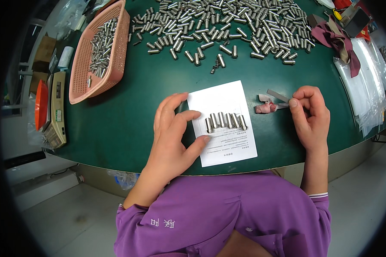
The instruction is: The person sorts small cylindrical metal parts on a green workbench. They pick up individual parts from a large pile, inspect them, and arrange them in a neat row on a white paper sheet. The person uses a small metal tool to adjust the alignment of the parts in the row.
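Note:
A white printed paper sheet (227, 150) lies on the green table. On it several shiny metal cylindrical pins (221, 119) stand side by side in a short row. My left hand (169, 132) is at the sheet's left edge, fingers spread and thumb apart, with nothing in its grasp. To the right of the sheet, my right hand (309, 113) pinches a thin flat grey metal strip (278, 95) between thumb and fingers. Just below that strip lies a flat metal tool with a pink wrapped handle (265, 109); its bare end runs toward my right fingers.
A large pile of metal pins (227, 25) spreads across the far table. A pink perforated basket (122, 51) with more pins stands at left, beside a scale (58, 107). Plastic bags (360, 73) and a maroon cloth (341, 40) lie at right. The table's curved edge is near my body.

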